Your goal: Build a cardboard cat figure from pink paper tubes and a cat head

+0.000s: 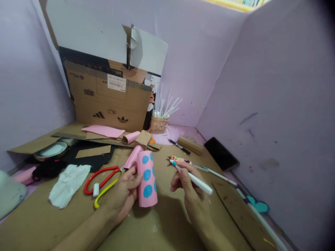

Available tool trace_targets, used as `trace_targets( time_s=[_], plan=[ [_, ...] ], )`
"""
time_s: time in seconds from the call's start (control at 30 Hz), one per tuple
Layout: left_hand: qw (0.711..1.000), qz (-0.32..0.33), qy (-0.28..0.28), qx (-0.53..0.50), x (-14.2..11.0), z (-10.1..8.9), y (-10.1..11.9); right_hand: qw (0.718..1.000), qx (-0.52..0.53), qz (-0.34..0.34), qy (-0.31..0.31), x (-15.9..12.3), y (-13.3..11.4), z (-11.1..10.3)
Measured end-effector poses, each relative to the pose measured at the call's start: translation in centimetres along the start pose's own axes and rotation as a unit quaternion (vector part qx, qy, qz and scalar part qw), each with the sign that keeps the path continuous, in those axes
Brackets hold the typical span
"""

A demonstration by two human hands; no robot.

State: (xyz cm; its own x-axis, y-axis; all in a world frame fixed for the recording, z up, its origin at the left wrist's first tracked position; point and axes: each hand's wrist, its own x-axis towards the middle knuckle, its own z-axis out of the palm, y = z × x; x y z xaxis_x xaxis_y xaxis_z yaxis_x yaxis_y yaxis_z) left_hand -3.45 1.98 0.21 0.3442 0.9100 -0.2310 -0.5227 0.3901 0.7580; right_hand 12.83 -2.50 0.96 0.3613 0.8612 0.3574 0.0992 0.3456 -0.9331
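My left hand [128, 190] grips a pink paper tube [148, 181] from its left side, the tube standing nearly upright. Blue dots run in columns down the tube's surface. In my right hand [192, 188] is a white marker [196, 182], its blue tip pointing up and left toward the tube but apart from it. Just left of my left hand lie scissors [102, 179] with one red and one yellow handle; their blades are hidden. A small white cap [96, 190] rests by the red handle. Colored pencils [180, 160] lie beyond my right hand.
An open cardboard box [110, 101] stands at the back, beside a basket [159, 124] of white sticks. Crumpled tissue [68, 184] lies at left. More pink tubes [131, 137] sit behind the held one. A phone [221, 153] lies against the right wall, near a black pen [179, 146].
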Motion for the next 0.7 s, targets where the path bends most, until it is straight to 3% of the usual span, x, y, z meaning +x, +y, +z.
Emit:
trace_targets(
  time_s=[0.17, 0.37, 0.5, 0.7],
  plan=[
    [0.999, -0.020, -0.029, -0.039, -0.5, 0.2, 0.4, 0.993, 0.069, 0.091, -0.017, 0.3, 0.6, 0.5],
    [0.998, -0.012, -0.062, -0.023, -1.0, 0.3, 0.6, 0.995, 0.045, 0.088, -0.028, 0.6, 0.1, 0.4],
    [0.996, -0.021, -0.091, -0.014, -1.1, 0.2, 0.3, 0.995, 0.067, 0.069, 0.017, 0.8, -0.1, 0.2],
    [0.993, -0.044, -0.108, 0.005, -1.4, 0.4, 0.0, 0.983, 0.148, 0.109, -0.024, 1.0, 0.8, 0.4]
  ],
)
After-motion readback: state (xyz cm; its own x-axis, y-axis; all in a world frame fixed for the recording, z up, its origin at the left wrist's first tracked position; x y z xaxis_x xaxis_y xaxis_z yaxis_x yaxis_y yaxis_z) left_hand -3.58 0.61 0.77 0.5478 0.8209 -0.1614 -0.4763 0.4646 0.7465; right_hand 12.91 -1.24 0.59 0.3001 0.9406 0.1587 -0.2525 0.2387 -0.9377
